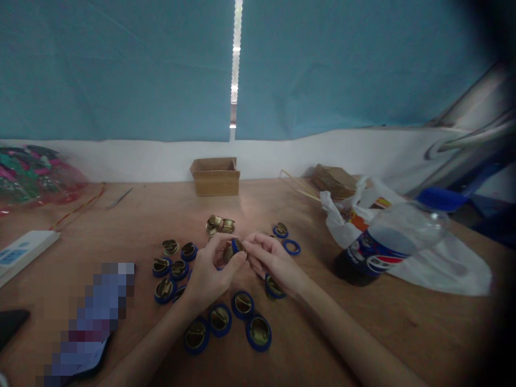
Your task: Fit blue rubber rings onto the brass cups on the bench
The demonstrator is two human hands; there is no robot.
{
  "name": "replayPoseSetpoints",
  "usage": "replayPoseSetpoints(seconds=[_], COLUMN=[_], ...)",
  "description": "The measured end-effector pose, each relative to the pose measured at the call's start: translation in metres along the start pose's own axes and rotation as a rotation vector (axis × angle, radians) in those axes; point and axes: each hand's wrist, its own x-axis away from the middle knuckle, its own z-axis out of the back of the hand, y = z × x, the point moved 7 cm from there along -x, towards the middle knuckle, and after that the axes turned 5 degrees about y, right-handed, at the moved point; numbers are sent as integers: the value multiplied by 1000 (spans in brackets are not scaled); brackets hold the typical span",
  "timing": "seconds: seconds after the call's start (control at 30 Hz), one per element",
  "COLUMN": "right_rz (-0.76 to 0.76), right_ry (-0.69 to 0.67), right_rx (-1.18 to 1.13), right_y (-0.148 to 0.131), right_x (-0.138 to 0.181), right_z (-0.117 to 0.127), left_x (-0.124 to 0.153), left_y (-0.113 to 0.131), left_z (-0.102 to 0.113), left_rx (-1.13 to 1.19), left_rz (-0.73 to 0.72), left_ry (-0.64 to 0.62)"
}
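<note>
My left hand (210, 273) grips a round brass brooch back with a blue ring (236, 247) between thumb and fingers. The fingertips of my right hand (276, 262) are closed on the right edge of the same piece. Around my hands lie several similar brass brooch backs set in blue rings, among them one near the front (258, 332) and one at the left (165, 290). Just behind my fingers sits a small cluster of bare brass pieces (220, 224). A loose blue ring (291, 253) rests to the right of my right hand.
An open cardboard box (217, 183) stands at the back. To the right are a cola bottle (379, 255), a white plastic bag (447, 269) and a brown packet (332, 180). At left lie a blurred-out phone (91, 322), a white power strip (28, 255) and a pink plastic bag (44, 180).
</note>
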Motion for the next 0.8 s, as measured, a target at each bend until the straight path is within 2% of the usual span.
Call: replayPoseSetpoints(seconds=[0.27,0.53,0.67,0.8], right_rz=[4,72,194,313], right_ry=[72,170,249,265], right_rx=[55,44,231,417], right_y=[3,-4,-13,-22], right_x=[0,-1,3,10], right_z=[2,11,13,7], left_x=[0,-5,-6,-6], left_y=[-7,-7,-8,-8], left_z=[-3,0,2,7], left_rx=[96,84,81,17], left_rz=[43,40,48,26], left_ry=[-46,11,58,85])
